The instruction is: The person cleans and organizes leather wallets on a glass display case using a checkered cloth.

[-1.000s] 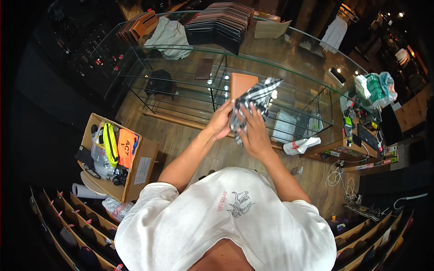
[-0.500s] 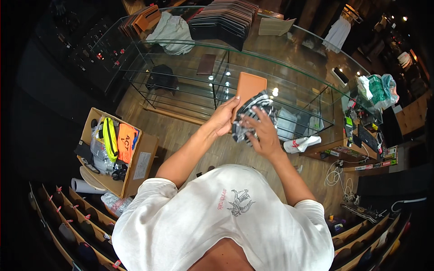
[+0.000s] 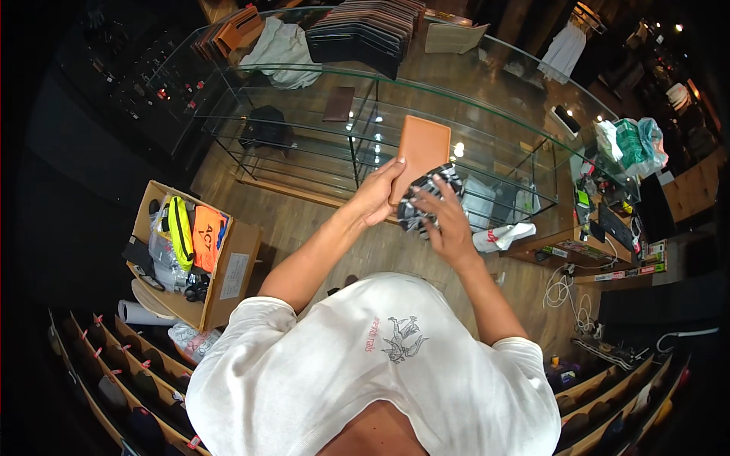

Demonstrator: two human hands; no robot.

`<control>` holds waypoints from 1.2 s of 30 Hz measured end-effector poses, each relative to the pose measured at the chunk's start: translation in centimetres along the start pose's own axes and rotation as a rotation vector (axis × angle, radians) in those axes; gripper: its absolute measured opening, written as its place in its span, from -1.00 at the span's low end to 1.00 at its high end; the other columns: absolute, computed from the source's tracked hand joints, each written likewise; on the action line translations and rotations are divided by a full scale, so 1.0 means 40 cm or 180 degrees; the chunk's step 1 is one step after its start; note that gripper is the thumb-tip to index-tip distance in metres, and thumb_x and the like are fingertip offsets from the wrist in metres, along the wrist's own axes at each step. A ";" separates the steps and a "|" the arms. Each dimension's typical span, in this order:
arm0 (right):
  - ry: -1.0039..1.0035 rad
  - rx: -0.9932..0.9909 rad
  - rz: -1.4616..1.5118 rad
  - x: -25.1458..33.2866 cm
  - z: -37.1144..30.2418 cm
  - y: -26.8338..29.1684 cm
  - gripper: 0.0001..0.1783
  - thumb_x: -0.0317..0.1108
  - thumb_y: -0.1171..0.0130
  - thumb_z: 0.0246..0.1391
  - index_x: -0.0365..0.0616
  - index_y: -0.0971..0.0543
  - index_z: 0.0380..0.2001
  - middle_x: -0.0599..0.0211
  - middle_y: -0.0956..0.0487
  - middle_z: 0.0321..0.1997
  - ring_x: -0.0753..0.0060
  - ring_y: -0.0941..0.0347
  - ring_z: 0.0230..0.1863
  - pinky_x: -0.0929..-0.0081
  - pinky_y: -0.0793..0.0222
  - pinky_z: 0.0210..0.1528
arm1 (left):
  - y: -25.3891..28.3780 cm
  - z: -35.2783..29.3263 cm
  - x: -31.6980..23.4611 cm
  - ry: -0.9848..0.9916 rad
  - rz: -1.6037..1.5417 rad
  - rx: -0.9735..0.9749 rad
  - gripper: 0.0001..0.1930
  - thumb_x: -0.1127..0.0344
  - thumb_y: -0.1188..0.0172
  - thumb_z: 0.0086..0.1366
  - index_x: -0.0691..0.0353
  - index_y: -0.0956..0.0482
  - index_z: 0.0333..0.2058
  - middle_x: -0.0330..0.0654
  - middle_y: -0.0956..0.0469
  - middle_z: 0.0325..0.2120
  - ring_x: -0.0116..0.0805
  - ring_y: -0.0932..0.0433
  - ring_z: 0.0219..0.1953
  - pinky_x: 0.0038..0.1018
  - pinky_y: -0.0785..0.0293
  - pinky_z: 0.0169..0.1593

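Note:
My left hand [image 3: 378,194] grips a tan leather wallet [image 3: 426,144] by its left edge, thumb lying on the face. The wallet is upright in front of me, above the near side of a glass display case [image 3: 471,114]. Pressed over its lower right part is a crumpled black-and-white patterned cloth [image 3: 453,176]. My right hand [image 3: 449,228] holds this cloth, fingers bent and a little spread over it. The wallet's lower corner is hidden behind cloth and fingers.
On the glass top stand a long row of wallets [image 3: 357,47], a pale cloth [image 3: 283,57] and a beige wallet [image 3: 455,38]. A cardboard box [image 3: 237,254] of bagged goods is at left. A cluttered counter with plastic bags [image 3: 635,144] is at right.
My right hand and the cloth have shifted slightly right and up across the wallet, and the cloth looks more bunched. My left hand keeps its hold.

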State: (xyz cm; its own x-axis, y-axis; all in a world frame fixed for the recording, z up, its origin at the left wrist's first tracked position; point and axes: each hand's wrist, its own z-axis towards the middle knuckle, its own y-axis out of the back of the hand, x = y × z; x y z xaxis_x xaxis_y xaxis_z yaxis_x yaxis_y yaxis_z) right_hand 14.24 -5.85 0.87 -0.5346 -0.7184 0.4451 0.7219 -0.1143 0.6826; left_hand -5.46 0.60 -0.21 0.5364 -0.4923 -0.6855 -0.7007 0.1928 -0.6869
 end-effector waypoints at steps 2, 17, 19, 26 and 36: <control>0.0032 0.0120 0.0133 -0.017 -0.031 0.015 -0.43 -0.63 -0.23 -0.11 -0.05 -0.55 0.05 0.26 -0.52 0.22 -0.12 -0.31 0.33 0.07 -0.25 0.36 | -0.002 -0.001 -0.003 -0.0111 -0.0025 0.0003 -0.54 0.11 0.06 0.52 0.19 -0.25 0.27 -0.10 -0.46 0.09 -0.27 -0.56 0.05 -0.27 -0.62 -0.02; 0.0029 -0.0128 -0.0277 0.031 -0.025 0.040 -0.57 -0.57 0.02 0.17 -0.29 -0.47 0.14 0.05 -0.51 0.20 0.01 -0.28 0.37 0.07 -0.10 0.41 | -0.062 -0.004 0.001 -0.0430 0.0223 0.0198 -0.51 0.13 0.08 0.53 0.20 -0.20 0.32 -0.13 -0.44 0.13 -0.32 -0.51 0.11 -0.30 -0.56 0.10; -0.0238 -0.0281 -0.0218 -0.049 -0.030 0.042 -0.53 -0.62 -0.08 0.06 -0.29 -0.49 0.10 0.08 -0.50 0.21 -0.04 -0.21 0.41 -0.02 -0.08 0.42 | -0.076 -0.013 -0.002 -0.0298 0.0079 0.0157 -0.53 0.14 0.07 0.53 0.21 -0.23 0.30 -0.15 -0.46 0.10 -0.38 -0.53 0.06 -0.37 -0.57 0.04; -0.0292 -0.0214 -0.0035 -0.055 -0.016 0.037 -0.49 -0.69 -0.18 -0.09 -0.21 -0.55 0.01 0.15 -0.51 0.22 0.03 -0.33 0.34 0.13 -0.25 0.35 | -0.052 -0.016 -0.005 -0.0230 0.0004 0.0126 -0.58 0.19 0.11 0.54 0.23 -0.25 0.27 -0.12 -0.48 0.08 -0.36 -0.55 0.06 -0.37 -0.59 0.05; -0.0401 -0.0703 -0.0252 -0.052 0.129 -0.033 -0.61 -0.48 -0.09 0.23 -0.30 -0.47 0.12 -0.07 -0.39 0.31 -0.13 -0.34 0.29 0.19 -0.29 0.28 | 0.005 -0.061 0.014 -0.0246 0.0843 0.0456 -0.61 0.25 0.01 0.50 0.26 -0.31 0.21 -0.16 -0.46 0.11 -0.39 -0.47 0.13 -0.40 -0.37 0.24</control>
State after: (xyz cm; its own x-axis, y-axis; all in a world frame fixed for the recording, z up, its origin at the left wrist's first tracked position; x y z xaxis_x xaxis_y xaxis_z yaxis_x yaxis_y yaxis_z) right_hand 12.14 -0.69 2.03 -0.6338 -0.6118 0.4733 0.7466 -0.3237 0.5812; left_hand -6.46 -1.69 -0.14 0.3821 -0.3440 -0.8577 -0.7504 0.4262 -0.5053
